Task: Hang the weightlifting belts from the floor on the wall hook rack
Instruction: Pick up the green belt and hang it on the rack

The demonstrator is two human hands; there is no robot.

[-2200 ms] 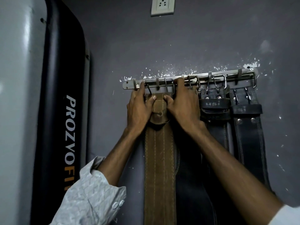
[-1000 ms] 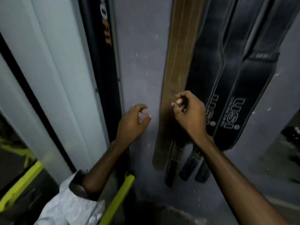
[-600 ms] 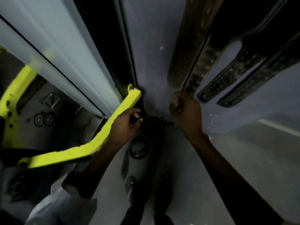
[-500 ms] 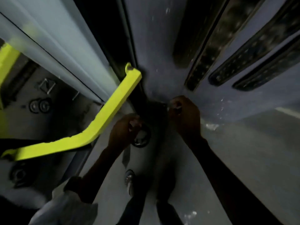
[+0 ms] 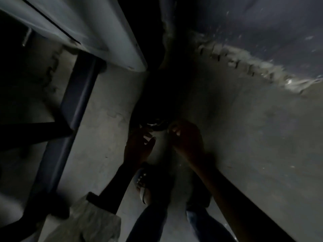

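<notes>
The view is dark and blurred, looking straight down at the grey floor. A dark weightlifting belt (image 5: 157, 109) lies coiled on the floor in the shadowed corner at the wall's foot, and its metal buckle (image 5: 151, 124) glints. My left hand (image 5: 139, 145) reaches to the buckle with its fingers spread loosely, fingertips at the belt's near edge. My right hand (image 5: 185, 135) is just right of the buckle with its fingers curled; whether it grips the belt is hidden in the dark. The wall hook rack is out of view.
A grey machine panel (image 5: 104, 32) and its dark floor frame (image 5: 75, 102) stand on the left. The wall's foot with a rough paint edge (image 5: 244, 65) runs across the upper right. My shoes (image 5: 145, 186) stand just below the hands.
Both hands left the brown belt hanging on the rack and dropped down the wall to the floor. The view swung down with them, and the hands now reach a dark belt there.
</notes>
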